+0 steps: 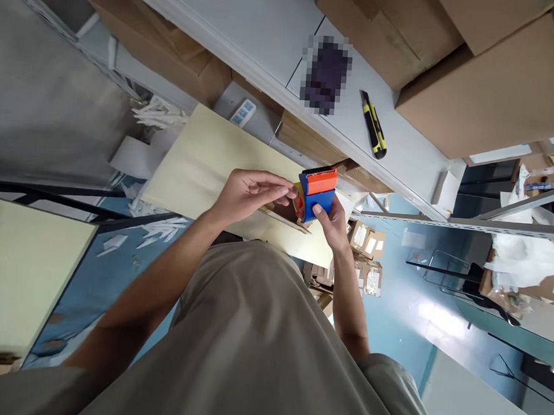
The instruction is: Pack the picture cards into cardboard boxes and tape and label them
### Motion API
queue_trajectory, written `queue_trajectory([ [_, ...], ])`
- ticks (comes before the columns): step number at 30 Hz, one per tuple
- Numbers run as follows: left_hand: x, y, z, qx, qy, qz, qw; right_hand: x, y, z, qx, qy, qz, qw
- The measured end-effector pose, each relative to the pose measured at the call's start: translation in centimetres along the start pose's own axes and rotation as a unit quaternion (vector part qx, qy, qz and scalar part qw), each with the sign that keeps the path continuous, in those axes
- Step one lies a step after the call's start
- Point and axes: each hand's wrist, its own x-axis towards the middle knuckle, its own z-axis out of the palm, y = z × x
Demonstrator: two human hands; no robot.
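My right hand grips a blue and orange tape dispenser, its thumb pressed on the blue side. A dark toothed cutting edge runs along the dispenser's top. Yellowish tape shows at its left side, partly hidden. From the left comes my left hand, fingers stretched out and their tips at the tape side of the dispenser. Whether those fingertips touch the tape is too small to tell. Below both hands lies a pale yellow board, with an open brown gap partly covered by the hands.
A yellow and black utility knife lies on the grey shelf, beside a blurred dark item. Cardboard boxes stand at upper right. A white power strip sits behind the board. Paper scraps litter the blue floor.
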Motion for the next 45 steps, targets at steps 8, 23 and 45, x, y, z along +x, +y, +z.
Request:
queue_trajectory([
  [8, 0.4, 0.6, -3.6, -0.021, -0.050, 0.007, 0.999, 0.3, -1.3, 3.0, -0.025, 0.030, 0.025, 0.999],
  [23, 2.8, 0.2, -8.4, -0.063, -0.086, -0.009, 0.994, 0.3, -2.7, 8.3, -0.041, 0.059, 0.074, 0.995],
  [45, 4.5, 0.9, -10.5, -0.077, -0.128, -0.042, 0.988, -0.1, -4.5, 10.1, -0.034, 0.094, 0.093, 0.991],
])
